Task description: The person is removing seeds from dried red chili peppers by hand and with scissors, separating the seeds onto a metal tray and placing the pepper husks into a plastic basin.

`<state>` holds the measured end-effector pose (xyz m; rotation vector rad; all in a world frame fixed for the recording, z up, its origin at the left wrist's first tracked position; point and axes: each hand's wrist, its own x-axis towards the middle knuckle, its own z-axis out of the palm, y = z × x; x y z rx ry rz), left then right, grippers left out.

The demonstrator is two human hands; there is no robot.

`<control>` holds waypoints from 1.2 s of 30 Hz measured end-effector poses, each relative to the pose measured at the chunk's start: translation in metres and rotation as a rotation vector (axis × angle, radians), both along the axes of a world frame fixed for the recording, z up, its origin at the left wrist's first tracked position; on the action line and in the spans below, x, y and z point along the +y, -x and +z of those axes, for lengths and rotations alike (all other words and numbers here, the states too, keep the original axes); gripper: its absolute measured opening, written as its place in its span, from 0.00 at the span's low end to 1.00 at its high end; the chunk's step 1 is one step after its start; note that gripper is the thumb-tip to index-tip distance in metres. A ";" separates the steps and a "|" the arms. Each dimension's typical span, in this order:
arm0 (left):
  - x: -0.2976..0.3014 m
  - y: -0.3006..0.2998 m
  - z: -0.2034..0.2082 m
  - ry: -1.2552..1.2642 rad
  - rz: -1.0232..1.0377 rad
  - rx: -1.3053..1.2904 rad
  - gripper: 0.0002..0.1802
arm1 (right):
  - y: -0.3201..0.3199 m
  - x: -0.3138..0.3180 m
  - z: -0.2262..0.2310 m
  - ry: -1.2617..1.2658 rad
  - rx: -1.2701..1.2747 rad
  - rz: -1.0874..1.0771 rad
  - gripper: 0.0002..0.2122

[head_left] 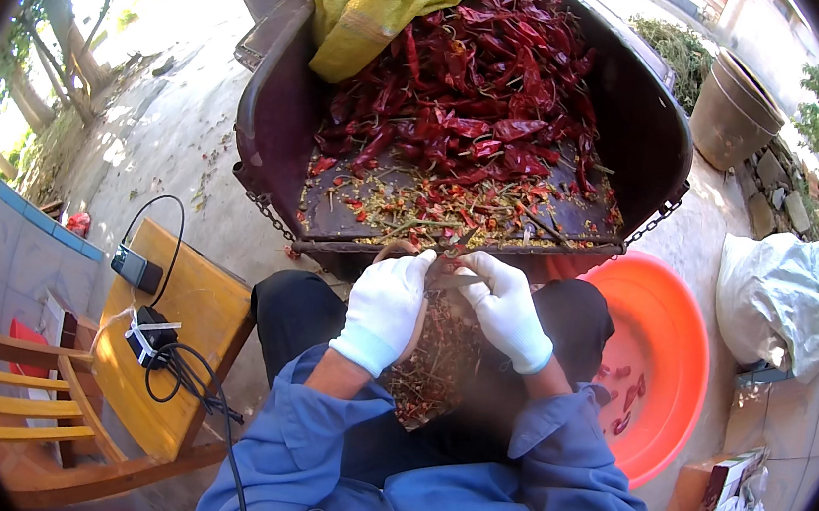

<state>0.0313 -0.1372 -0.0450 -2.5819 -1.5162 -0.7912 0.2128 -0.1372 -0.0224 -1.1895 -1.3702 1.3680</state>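
My left hand [384, 308], in a white glove, is closed around what look like scissors [455, 281], with tan looped handles beside the fingers. Their grey blades point toward my right hand [506, 311], also white-gloved. Its thumb and fingers are pinched together close to the blades; whatever they grip is too small to make out. Both hands are just in front of a dark cart bed [273, 131] heaped with dried red chili peppers [498, 75]. Below the hands, between my knees, lies a pile of cut stems and red bits [433, 363].
An orange-red basin [680, 384] with a few chili pieces stands right of my knee. At left, a wooden stool [173, 321] carries black adapters and a cable [197, 373], beside a wooden chair [24, 405]. A yellow sack [365, 11] drapes the cart; a white sack [779, 299] stands far right.
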 end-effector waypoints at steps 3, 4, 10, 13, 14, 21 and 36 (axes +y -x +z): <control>0.000 0.000 -0.003 -0.030 0.003 0.046 0.24 | 0.001 -0.001 -0.003 -0.051 -0.016 -0.033 0.08; 0.001 0.000 -0.004 -0.029 -0.001 0.063 0.24 | 0.001 -0.002 -0.003 -0.048 -0.037 -0.053 0.08; 0.000 0.001 -0.008 0.094 -0.040 0.007 0.22 | 0.001 0.002 -0.008 -0.255 -0.173 -0.148 0.07; -0.005 0.002 -0.010 0.133 -0.087 -0.078 0.15 | -0.002 0.000 -0.006 -0.174 -0.138 -0.162 0.07; -0.006 0.002 -0.010 0.173 -0.094 -0.124 0.13 | -0.002 0.000 -0.004 -0.116 -0.102 -0.159 0.07; -0.021 0.006 0.010 0.461 -0.131 -0.573 0.07 | -0.012 0.014 -0.027 -0.645 -0.720 -0.503 0.05; 0.123 0.053 0.029 0.377 0.565 0.517 0.21 | -0.041 0.018 -0.031 0.372 0.978 -0.207 0.10</control>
